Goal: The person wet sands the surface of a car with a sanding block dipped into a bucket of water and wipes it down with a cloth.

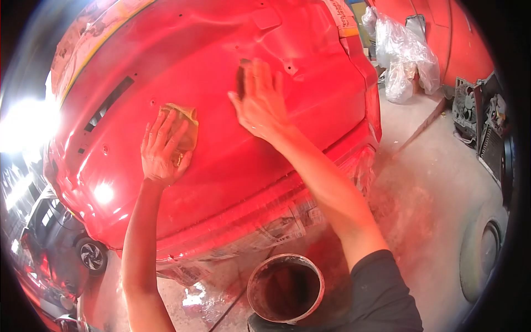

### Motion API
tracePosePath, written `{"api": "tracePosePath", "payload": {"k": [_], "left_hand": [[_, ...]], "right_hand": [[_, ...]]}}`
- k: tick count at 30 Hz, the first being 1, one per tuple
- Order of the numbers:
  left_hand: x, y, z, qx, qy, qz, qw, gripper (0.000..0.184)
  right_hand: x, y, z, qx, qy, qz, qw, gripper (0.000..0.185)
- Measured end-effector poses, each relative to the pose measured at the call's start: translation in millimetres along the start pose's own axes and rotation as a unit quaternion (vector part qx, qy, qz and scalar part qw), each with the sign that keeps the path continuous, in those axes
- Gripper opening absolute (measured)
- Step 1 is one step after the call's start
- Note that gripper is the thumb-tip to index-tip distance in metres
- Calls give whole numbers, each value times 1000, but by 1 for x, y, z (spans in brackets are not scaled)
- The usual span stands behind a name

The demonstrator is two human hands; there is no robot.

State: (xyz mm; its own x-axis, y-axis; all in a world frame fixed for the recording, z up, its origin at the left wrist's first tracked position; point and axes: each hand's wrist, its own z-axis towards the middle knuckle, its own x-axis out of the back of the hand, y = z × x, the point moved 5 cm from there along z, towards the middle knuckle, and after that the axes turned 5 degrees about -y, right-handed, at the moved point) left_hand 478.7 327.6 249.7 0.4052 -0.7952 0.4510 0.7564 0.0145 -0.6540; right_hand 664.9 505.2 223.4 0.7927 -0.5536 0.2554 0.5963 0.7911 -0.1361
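Note:
A large glossy red car body panel [221, 166] fills the middle of the view, with small holes and a long slot in it. My left hand [161, 146] lies with fingers stretched over a yellowish-brown folded cloth or abrasive sheet [189, 130], holding it against the panel's left part. Its exact kind does not show. Further up and right, my right hand [260, 102] rests on the panel over a dark brown pad [241, 82]. Only the pad's left edge shows; the fingers hide the rest.
Newspaper masking [276, 229] lines the panel's lower edge. A round, dirty bucket [286, 289] stands below, close to me. Clear plastic wrap [406, 52], radiator fan parts [470, 105] and a wheel [487, 249] are at right. A dark car [58, 243] is at left.

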Motion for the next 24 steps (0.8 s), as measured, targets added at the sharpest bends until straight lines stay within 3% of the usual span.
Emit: {"api": "tracePosePath", "payload": {"k": [1, 4, 7, 10, 13, 16, 19, 22, 24], "left_hand": [[1, 1, 1, 1, 8, -2, 1000, 62], [5, 6, 2, 4, 19, -12, 1000, 64], [5, 4, 4, 3, 23, -20, 1000, 64], [5, 2, 2, 1, 28, -18, 999, 64], [2, 2, 1, 3, 16, -17, 1000, 63], [1, 2, -1, 7, -3, -15, 1000, 61], [2, -2, -2, 8, 5, -18, 1000, 62], [5, -1, -2, 9, 11, -30, 999, 64], [6, 1, -1, 11, 19, -32, 999, 67]], "right_hand": [[-1, -11, 9, -22, -9, 14, 1000, 72], [-7, -16, 32, 41, -2, 57, 998, 70], [7, 15, -4, 74, -27, 47, 996, 69], [2, 11, -6, -12, -15, 24, 1000, 67], [-9, -7, 35, 78, 23, 14, 997, 69], [4, 22, 26, 128, 32, -39, 991, 65], [12, 66, 5, 6, -4, -10, 1000, 60], [18, 76, 0, -19, 6, 43, 999, 57], [12, 64, 4, 67, 39, 51, 996, 57]]}}
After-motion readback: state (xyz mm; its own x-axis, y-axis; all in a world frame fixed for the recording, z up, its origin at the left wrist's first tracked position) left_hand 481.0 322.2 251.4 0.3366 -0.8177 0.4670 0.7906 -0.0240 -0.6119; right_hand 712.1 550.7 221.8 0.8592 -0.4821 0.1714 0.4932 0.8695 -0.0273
